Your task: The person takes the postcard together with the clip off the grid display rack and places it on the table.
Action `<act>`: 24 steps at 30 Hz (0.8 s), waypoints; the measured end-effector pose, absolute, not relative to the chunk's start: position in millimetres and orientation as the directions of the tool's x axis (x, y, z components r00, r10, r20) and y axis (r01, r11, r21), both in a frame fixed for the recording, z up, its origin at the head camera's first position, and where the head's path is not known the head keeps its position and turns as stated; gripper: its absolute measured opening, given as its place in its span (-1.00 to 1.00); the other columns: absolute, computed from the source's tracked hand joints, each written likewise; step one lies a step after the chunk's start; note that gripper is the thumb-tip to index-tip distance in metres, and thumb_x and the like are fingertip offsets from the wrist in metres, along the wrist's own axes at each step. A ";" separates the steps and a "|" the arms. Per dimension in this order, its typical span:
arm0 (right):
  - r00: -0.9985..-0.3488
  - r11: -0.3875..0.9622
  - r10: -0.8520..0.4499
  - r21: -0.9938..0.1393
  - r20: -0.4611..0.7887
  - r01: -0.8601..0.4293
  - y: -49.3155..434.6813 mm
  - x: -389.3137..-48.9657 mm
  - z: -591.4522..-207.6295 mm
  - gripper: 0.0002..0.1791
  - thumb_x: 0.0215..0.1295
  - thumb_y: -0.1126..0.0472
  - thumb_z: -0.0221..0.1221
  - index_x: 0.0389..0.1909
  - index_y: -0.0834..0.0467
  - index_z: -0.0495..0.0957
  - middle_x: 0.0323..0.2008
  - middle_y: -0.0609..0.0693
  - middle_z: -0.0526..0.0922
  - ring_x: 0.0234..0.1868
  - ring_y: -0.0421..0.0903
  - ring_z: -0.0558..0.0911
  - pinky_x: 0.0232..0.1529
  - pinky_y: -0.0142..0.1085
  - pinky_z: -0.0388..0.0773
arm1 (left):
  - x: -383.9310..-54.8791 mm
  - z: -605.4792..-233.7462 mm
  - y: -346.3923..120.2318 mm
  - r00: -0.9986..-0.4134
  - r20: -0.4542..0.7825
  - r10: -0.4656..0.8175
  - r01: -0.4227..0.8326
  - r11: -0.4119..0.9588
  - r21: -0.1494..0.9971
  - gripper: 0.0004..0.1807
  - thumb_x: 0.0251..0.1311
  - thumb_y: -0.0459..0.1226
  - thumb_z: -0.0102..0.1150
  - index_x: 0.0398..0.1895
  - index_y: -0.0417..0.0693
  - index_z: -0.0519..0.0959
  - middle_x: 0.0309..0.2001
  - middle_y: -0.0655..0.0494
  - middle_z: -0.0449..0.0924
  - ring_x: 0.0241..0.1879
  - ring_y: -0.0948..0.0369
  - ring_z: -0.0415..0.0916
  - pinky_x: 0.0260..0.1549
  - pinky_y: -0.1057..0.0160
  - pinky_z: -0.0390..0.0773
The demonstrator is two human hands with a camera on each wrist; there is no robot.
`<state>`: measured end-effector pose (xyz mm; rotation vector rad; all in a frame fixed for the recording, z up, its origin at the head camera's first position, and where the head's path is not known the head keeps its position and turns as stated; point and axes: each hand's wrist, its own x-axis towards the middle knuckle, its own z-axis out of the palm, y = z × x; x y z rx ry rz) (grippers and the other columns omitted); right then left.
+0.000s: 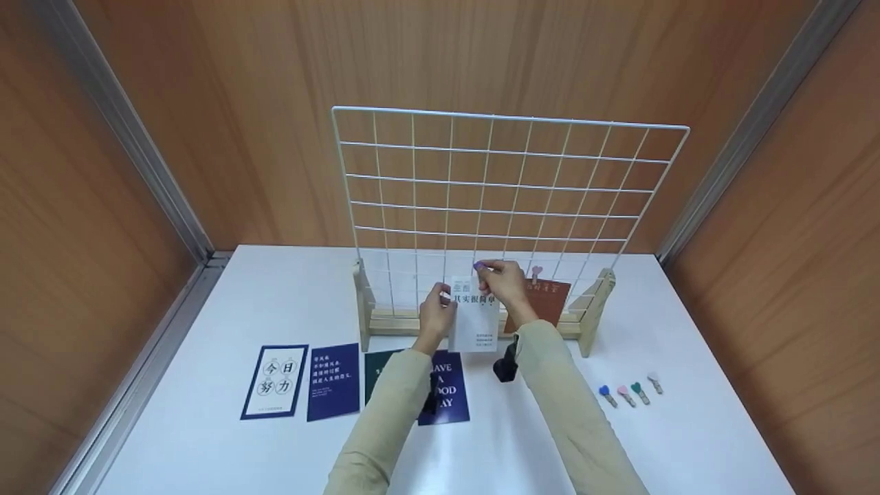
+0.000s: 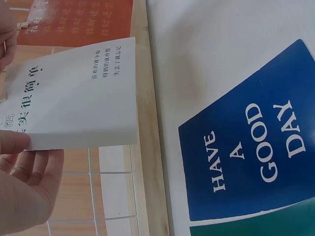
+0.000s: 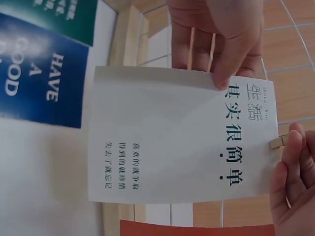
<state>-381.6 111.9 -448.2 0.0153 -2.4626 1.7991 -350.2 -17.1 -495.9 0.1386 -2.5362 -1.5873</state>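
Note:
My left hand [image 1: 434, 317] pinches the left edge of a white card [image 1: 474, 323] with dark printed characters, thumb on its front. The card is upright in front of a white wire grid [image 1: 509, 117]. At the card's top edge my right hand [image 1: 507, 283] grips a small wooden clothespin [image 3: 278, 142], its purple heart showing between the fingers in the head view. To the right, a red-brown card [image 1: 550, 306] hangs on the grid under a pink heart clothespin [image 1: 537, 272], partly hidden by my right hand.
On the white table lie a blue-bordered card [image 1: 278, 382], a dark blue card [image 1: 335, 381], a green card [image 1: 375, 364] and a "HAVE A GOOD DAY" card [image 1: 452, 399]. Several heart clothespins [image 1: 624, 393] lie at the right. Wooden feet [image 1: 592, 313] hold the grid.

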 end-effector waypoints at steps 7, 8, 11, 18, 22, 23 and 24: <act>-0.994 0.269 0.076 -0.961 0.084 -0.060 113.4 -383.1 -448.3 -0.81 0.14 0.31 0.13 -0.24 0.29 0.59 -0.69 0.02 0.45 -0.70 -0.23 0.39 -0.68 -0.49 0.37 | -349.5 -496.0 -16.6 -0.985 0.061 -0.160 -0.014 0.426 0.905 -0.82 0.09 -0.41 0.02 -0.21 -0.11 0.39 -0.39 0.03 0.49 -0.38 0.15 0.47 -0.47 0.28 0.49; -0.993 0.261 0.084 -0.964 0.080 -0.056 113.8 -383.0 -448.5 -0.81 0.14 0.31 0.13 -0.24 0.28 0.59 -0.68 0.02 0.46 -0.70 -0.23 0.39 -0.68 -0.49 0.37 | -349.5 -496.4 -16.6 -0.986 0.054 -0.158 -0.018 0.422 0.906 -0.82 0.10 -0.41 0.02 -0.21 -0.11 0.39 -0.39 0.03 0.48 -0.38 0.16 0.47 -0.46 0.28 0.49; -0.991 0.236 0.105 -0.971 0.078 -0.051 115.0 -382.5 -448.6 -0.81 0.15 0.30 0.12 -0.24 0.27 0.59 -0.62 0.05 0.50 -0.68 -0.23 0.41 -0.66 -0.49 0.38 | -349.1 -498.1 -17.4 -0.988 0.038 -0.150 -0.028 0.415 0.909 -0.83 0.11 -0.41 0.01 -0.21 -0.12 0.39 -0.39 0.03 0.48 -0.38 0.16 0.47 -0.46 0.28 0.49; -0.990 0.202 0.087 -0.975 0.110 -0.090 117.9 -381.3 -447.1 -0.80 0.17 0.30 0.10 -0.22 0.30 0.58 -0.54 0.16 0.53 -0.66 -0.20 0.43 -0.65 -0.48 0.38 | -347.5 -500.3 -21.5 -0.989 0.039 -0.141 -0.018 0.381 0.924 -0.84 0.12 -0.43 -0.01 -0.22 -0.14 0.37 -0.37 0.02 0.47 -0.37 0.15 0.46 -0.45 0.26 0.50; -0.989 0.229 0.046 -0.965 0.138 -0.124 123.8 -377.8 -447.0 -0.79 0.18 0.28 0.10 -0.20 0.26 0.58 -0.55 0.22 0.53 -0.69 -0.22 0.40 -0.67 -0.47 0.36 | -344.4 -502.1 -22.3 -0.992 0.015 -0.122 -0.027 0.340 0.940 -0.83 0.13 -0.41 -0.01 -0.19 -0.14 0.37 -0.34 0.01 0.46 -0.34 0.15 0.45 -0.43 0.27 0.50; -0.989 0.234 0.035 -0.963 0.147 -0.135 125.8 -376.9 -447.4 -0.79 0.18 0.28 0.09 -0.19 0.27 0.57 -0.54 0.23 0.52 -0.69 -0.22 0.40 -0.66 -0.47 0.36 | -343.4 -502.7 -22.6 -0.994 0.010 -0.113 -0.028 0.327 0.945 -0.83 0.13 -0.40 0.00 -0.19 -0.14 0.37 -0.34 0.01 0.46 -0.33 0.15 0.45 -0.44 0.28 0.50; -0.988 0.236 0.026 -0.961 0.155 -0.145 127.9 -376.1 -448.1 -0.78 0.19 0.28 0.09 -0.18 0.27 0.56 -0.54 0.26 0.52 -0.69 -0.22 0.40 -0.66 -0.46 0.36 | -342.1 -503.5 -22.9 -0.994 0.003 -0.105 -0.030 0.310 0.950 -0.82 0.13 -0.40 0.00 -0.18 -0.14 0.37 -0.33 0.01 0.46 -0.34 0.15 0.45 -0.45 0.28 0.51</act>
